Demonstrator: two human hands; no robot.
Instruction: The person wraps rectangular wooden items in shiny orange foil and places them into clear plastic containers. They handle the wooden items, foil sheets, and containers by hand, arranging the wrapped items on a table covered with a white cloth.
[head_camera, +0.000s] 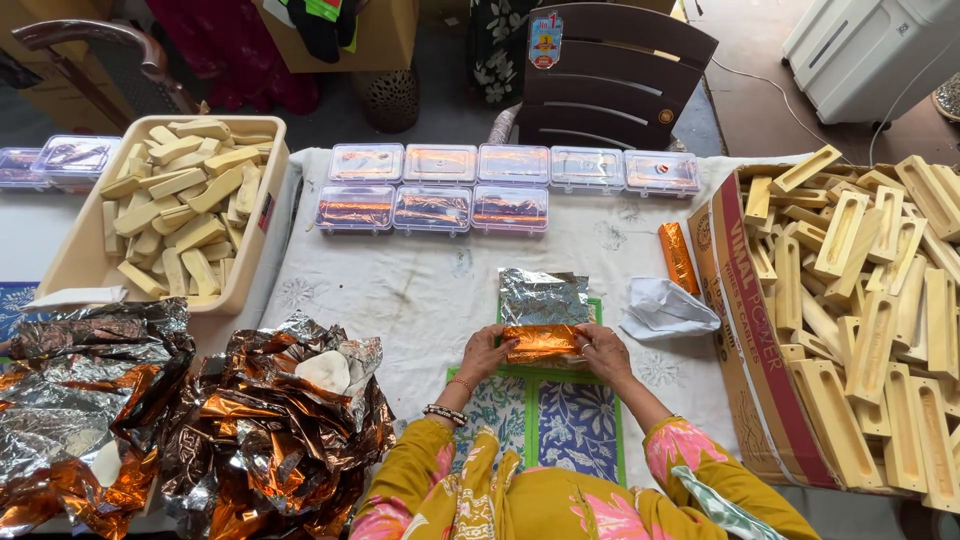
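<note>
I am pinching a foil-wrapped bar (540, 343) between my left hand (484, 352) and right hand (601, 352), both grips clenching its ends on the worktop (420, 290). The thin foil sheet (541, 296) behind the bar could be tearing if I am pulling too hard. Left of the bar, a beige tub (250, 270) is holding bare bars; right of it, a cardboard box (745, 330) is holding wooden moulds.

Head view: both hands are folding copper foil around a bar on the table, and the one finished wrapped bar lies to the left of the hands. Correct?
Not quite. The head view shows the finished wrapped bar to the right of the left hand and right hand, beside the cardboard box. The rest holds: both hands fold copper foil on the table.
</note>
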